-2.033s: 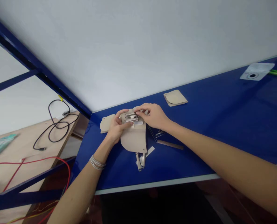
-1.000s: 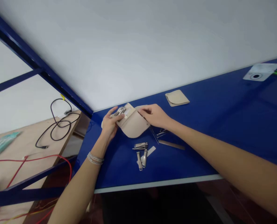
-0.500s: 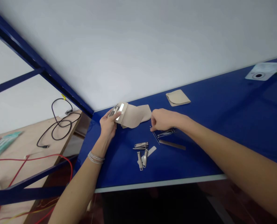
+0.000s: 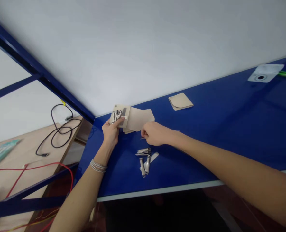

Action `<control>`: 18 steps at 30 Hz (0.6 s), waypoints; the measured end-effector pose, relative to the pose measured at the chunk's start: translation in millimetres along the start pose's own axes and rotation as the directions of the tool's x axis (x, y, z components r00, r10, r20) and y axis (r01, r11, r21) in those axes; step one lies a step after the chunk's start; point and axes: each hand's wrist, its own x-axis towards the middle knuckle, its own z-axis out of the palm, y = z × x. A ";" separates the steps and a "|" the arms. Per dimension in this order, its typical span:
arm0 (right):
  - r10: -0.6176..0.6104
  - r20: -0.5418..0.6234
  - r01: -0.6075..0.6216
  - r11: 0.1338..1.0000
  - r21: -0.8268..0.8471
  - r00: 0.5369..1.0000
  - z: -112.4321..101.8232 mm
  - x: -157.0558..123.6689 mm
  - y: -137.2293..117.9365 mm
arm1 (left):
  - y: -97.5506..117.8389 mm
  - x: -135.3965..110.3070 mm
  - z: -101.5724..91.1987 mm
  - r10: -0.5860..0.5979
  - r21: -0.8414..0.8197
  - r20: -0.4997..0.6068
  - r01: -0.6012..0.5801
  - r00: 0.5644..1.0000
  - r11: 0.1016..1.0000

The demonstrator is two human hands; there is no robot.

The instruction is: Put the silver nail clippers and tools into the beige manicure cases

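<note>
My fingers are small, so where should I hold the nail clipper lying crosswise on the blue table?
Probably pinch the nail clipper across its long metal body, coming straight down from above. It lies flat on the blue table, and the other clippers sit just below it, leaving little room on that side.

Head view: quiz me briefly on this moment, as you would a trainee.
1. Which hand holds up the beige pouch, with the metal tools tucked into it?
2. True or false: the bracelet is on the right wrist.
3. What lies on the blue table just below the right hand?
A. Nail clippers
B. A pair of scissors
C. A screwdriver

Key:
1. The left hand
2. False: it is on the left wrist
3. A
</note>
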 end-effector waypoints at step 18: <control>-0.114 -0.006 0.114 0.993 0.031 0.993 -3.3 0.5 4.3 | 0.9 -4.1 3.2 -0.107 -0.017 0.180 0.112 0.978 0.994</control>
